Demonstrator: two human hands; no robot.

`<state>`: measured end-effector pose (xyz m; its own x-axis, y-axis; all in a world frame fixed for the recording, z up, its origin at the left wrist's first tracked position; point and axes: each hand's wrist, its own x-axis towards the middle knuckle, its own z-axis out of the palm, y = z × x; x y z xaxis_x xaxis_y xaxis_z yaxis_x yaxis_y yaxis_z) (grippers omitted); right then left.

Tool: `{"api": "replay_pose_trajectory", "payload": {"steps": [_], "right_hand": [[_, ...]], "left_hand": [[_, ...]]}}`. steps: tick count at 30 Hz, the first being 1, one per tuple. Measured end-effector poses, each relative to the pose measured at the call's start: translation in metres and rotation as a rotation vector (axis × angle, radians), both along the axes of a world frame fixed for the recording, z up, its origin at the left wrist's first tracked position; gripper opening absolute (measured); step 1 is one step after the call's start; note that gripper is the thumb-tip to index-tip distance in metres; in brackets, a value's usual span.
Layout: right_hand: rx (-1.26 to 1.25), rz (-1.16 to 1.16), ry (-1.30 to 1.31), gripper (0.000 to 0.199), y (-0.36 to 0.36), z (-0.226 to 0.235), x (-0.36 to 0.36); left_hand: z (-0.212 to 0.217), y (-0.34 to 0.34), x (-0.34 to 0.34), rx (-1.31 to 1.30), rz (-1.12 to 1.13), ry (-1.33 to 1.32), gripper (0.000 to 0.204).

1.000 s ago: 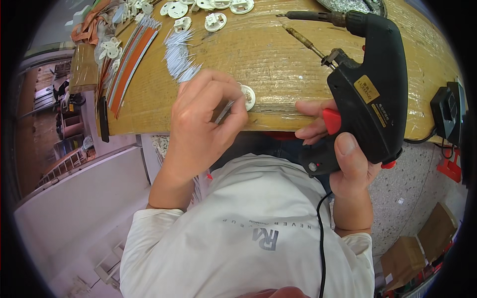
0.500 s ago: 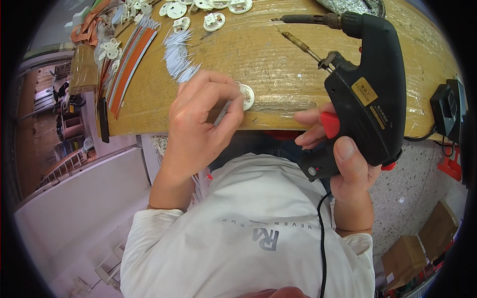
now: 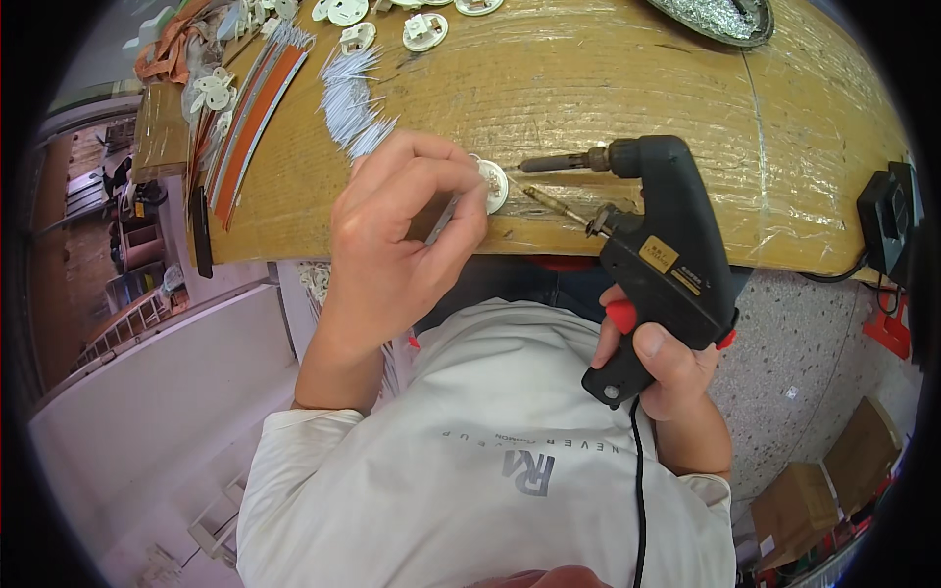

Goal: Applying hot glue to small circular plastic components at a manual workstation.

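Note:
My left hand [image 3: 397,230] pinches a small white round part [image 3: 493,183] together with a thin grey wire at the near edge of the wooden bench [image 3: 627,88]. My right hand [image 3: 659,377] grips the handle of a black soldering gun [image 3: 655,250] with a red trigger. The gun's metal tip [image 3: 549,163] points left and lies right beside the white part. A thin solder feed rod [image 3: 551,203] sticks out under the tip. The gun's black cord [image 3: 639,490] runs down over my white shirt.
A bundle of thin grey wires [image 3: 351,98] lies fanned on the bench behind my left hand. More white round parts [image 3: 423,29] sit at the far edge. Orange and white strips [image 3: 250,118] lie at the left. A metal dish [image 3: 714,15] stands far right, a black box [image 3: 887,220] at the right edge.
My right hand has brought the soldering gun down and left, so its tip now sits beside the white part. My left hand stays pinched on the part.

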<state>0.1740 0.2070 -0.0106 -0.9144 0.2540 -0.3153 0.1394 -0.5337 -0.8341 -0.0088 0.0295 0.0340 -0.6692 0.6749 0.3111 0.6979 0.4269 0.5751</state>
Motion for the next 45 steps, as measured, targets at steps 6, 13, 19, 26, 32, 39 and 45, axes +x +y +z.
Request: {"api": "replay_pose_trajectory", "payload": {"steps": [6,13,19,26,32,39,45], "right_hand": [[0.046,0.019,0.004,0.045,-0.005,-0.008,0.004],[0.027,0.016,-0.038,0.039,-0.007,-0.008,0.003],[0.065,0.049,-0.008,0.038,-0.006,-0.011,0.003],[0.061,0.048,-0.026,0.039,-0.007,-0.011,0.004],[0.045,0.044,-0.029,0.038,-0.008,-0.011,0.005],[0.047,0.018,-0.035,0.041,-0.009,-0.009,0.002],[0.046,-0.012,0.014,0.049,-0.004,-0.005,0.001]], "left_hand": [[-0.004,0.001,0.001,0.07,0.056,-0.02,0.013],[-0.004,0.0,0.002,0.07,0.063,-0.025,0.012],[-0.006,-0.001,0.004,0.068,0.085,-0.073,0.012],[-0.006,-0.001,0.001,0.082,0.065,-0.052,0.011],[-0.006,-0.001,0.003,0.082,0.09,-0.074,0.011],[-0.006,-0.002,0.002,0.093,0.097,-0.091,0.01],[-0.004,-0.005,0.0,0.034,0.024,-0.039,0.008]]}}
